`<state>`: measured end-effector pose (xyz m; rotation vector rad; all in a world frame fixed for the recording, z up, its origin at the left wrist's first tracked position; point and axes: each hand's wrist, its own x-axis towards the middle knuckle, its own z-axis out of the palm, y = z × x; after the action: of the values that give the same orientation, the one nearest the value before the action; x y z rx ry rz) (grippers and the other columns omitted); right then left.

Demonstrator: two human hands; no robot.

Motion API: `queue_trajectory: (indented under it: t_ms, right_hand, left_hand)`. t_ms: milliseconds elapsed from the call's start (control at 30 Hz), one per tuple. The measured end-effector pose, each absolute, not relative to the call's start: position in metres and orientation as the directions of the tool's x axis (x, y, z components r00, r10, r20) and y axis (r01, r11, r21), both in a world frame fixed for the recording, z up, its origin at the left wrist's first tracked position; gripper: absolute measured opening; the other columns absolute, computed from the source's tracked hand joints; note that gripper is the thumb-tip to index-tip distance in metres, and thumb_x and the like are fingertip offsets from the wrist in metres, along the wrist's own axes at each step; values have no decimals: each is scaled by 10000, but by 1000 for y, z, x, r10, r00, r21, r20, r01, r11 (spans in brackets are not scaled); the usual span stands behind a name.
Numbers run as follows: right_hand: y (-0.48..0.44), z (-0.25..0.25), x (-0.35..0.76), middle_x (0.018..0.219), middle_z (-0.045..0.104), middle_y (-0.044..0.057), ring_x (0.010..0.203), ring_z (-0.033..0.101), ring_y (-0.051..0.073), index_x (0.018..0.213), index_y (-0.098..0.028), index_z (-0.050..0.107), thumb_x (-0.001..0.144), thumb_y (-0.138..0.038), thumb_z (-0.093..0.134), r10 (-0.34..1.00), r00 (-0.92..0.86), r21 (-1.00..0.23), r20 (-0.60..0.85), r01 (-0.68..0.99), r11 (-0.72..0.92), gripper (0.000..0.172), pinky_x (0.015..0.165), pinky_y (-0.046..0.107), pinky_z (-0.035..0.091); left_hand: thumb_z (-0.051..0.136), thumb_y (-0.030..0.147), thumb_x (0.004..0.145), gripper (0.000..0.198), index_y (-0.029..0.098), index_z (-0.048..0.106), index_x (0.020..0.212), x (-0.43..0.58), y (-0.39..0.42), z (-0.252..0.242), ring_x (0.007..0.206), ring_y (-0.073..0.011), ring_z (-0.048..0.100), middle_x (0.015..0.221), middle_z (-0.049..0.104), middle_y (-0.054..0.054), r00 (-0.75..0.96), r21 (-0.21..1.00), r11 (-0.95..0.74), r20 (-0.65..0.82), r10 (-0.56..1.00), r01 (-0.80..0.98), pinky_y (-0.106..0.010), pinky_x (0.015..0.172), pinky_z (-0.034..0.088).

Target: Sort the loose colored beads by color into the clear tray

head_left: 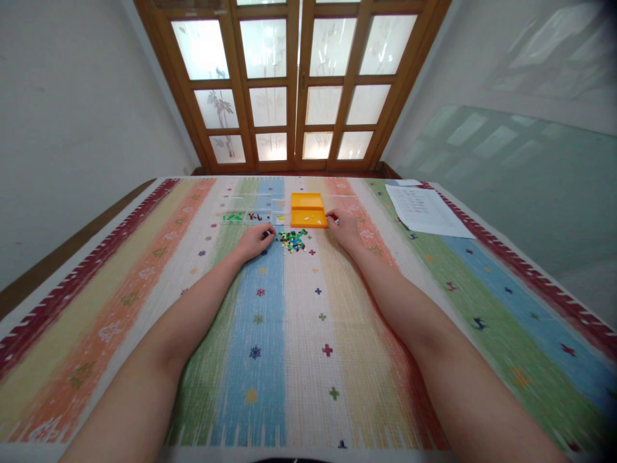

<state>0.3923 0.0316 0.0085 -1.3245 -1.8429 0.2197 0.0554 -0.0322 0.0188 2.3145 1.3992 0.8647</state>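
Note:
A small heap of mixed coloured pieces (293,241), mostly green, blue and white, lies loose on the tablecloth. At the heap's left edge is my left hand (257,241), its fingers curled together; whatever they may hold is too small to make out. My right hand (344,229) is beside the right edge of an open orange box (307,200), thumb and fingertips pinched. A tiny pale spot shows at those fingertips, but I cannot tell what it is. A few white pieces (307,218) lie in the box's front half.
Left of the box, a clear compartment tray (270,207) holds green pieces (233,217), dark brown pieces (258,217) and some yellow ones (281,218). Printed paper sheets (429,210) lie at the right on the striped tablecloth (303,360). Wood-framed glass doors (301,83) stand beyond the table.

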Motion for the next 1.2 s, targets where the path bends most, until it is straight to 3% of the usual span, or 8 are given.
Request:
queue_trajectory:
  t_ms: [233,333,500,933,1200]
  right_hand:
    - [30,9,391,985,784,79,914,677,255,989,-218,760,911,-271,524,861,-93,-576,500,707,411,253,923,410,516]
    - [31,8,391,987,783,81,915,677,253,989,-214,762,913,-273,527,860,-98,-579,501,700,417,254,920,407,514]
    - [30,8,391,993,783,84,910,670,253,996,-210,763,910,-263,528,859,-98,-577,503,702,418,256,901,402,510]
    - [28,11,390,977,781,79,916,676,258,990,-218,755,905,-264,525,847,-111,-569,519,695,440,249,909,412,518]
    - [28,11,390,985,782,81,916,675,258,1009,-216,758,917,-268,529,854,-111,-557,508,714,424,252,917,409,513]
  left_hand:
    - [647,259,828,121,196,627,929,37,-6,7,686,-147,612,834,682,-10,-106,865,-266,339,935,426,-278,691,514]
    - [654,219,780,126,194,599,890,20,4,6,678,-135,584,806,635,3,-323,914,-208,326,889,348,-252,665,508]
    - [608,191,776,144,182,630,918,-12,13,5,717,-134,570,835,625,-2,-524,912,-158,351,776,378,-228,666,480]
    - [602,218,815,248,181,680,1048,-25,18,-3,627,-138,572,803,628,4,-611,948,-49,241,754,314,-243,621,457]
    - [606,210,820,214,188,696,1013,-17,10,3,668,-151,587,867,673,-15,-552,914,-61,294,780,401,-261,673,469]
